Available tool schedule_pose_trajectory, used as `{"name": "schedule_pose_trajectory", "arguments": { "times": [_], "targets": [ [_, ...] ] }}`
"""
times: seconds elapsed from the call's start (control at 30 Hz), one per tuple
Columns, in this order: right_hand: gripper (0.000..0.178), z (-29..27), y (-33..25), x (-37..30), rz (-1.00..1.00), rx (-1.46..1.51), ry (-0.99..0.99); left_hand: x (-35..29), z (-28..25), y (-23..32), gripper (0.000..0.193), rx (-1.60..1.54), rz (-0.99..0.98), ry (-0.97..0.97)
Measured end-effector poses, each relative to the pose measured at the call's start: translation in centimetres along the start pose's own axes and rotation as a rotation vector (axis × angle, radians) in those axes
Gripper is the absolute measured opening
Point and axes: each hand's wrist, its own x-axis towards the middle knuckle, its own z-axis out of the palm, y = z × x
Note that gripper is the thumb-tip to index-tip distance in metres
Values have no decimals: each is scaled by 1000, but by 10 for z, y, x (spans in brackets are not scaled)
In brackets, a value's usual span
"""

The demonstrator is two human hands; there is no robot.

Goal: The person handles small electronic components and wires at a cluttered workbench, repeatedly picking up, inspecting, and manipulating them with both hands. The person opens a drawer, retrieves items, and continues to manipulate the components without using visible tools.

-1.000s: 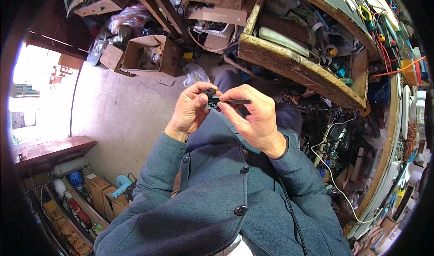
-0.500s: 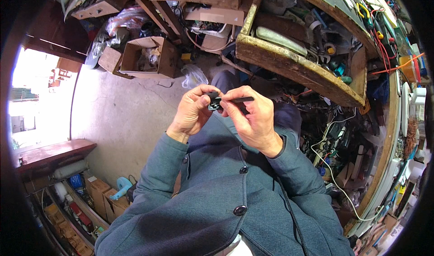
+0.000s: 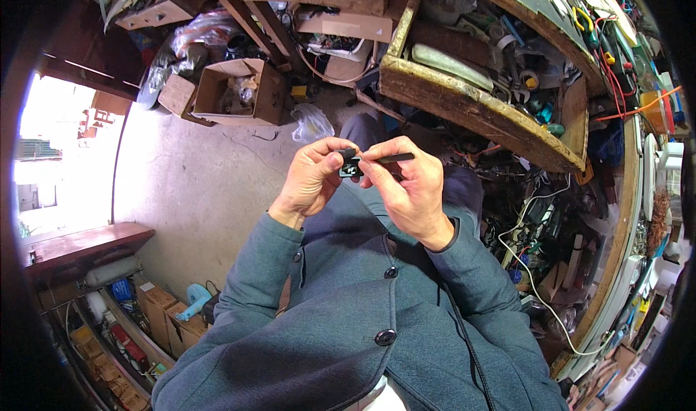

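In front of my chest, my left hand (image 3: 310,179) pinches a small black piece with pale metallic-looking parts (image 3: 351,169) between thumb and fingers. What the piece belongs to is too small to tell. My right hand (image 3: 415,190) grips a slim black stick-like tool (image 3: 396,158), its rear end poking out past the index finger to the right. The tool's tip is hidden by my fingertips, which meet at the small piece. Both hands are close together above my lap.
A wooden drawer (image 3: 471,111) full of tools juts out ahead on the right. A cardboard box (image 3: 261,100) and a clear plastic bag (image 3: 312,123) lie on the floor ahead. Tangled cables and parts fill the space at right, crossed by a white cable (image 3: 523,260).
Both hands have shifted very slightly to the right with the small piece and the black tool. The grip of each hand looks the same.
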Motion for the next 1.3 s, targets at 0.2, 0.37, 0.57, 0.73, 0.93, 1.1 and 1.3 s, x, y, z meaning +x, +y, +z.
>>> {"name": "schedule_pose_trajectory", "arguments": {
  "times": [0.2,0.37,0.57,0.73,0.93,1.1,1.3],
  "targets": [
    [8,-2,2,0,-19,8,15,3,-1,-2,33,21,5,4],
    [7,-15,-11,7,-35,60,95,0,-16,-2,33,59,-14,43],
    [8,-22,-14,13,75,163,73,-3,-19,-9,38,5,18,11],
    [8,-24,-3,8,115,124,-57,-5,-18,-8,41,-2,17,22],
    [7,-21,4,2,139,28,-119,-9,-20,-11,34,-43,-21,35],
    [10,-17,7,0,126,20,-116,-10,-19,-14,32,-26,-5,30],
    [13,-22,12,-3,127,-19,-88,-7,-16,-14,30,15,8,19]
  ]
}}
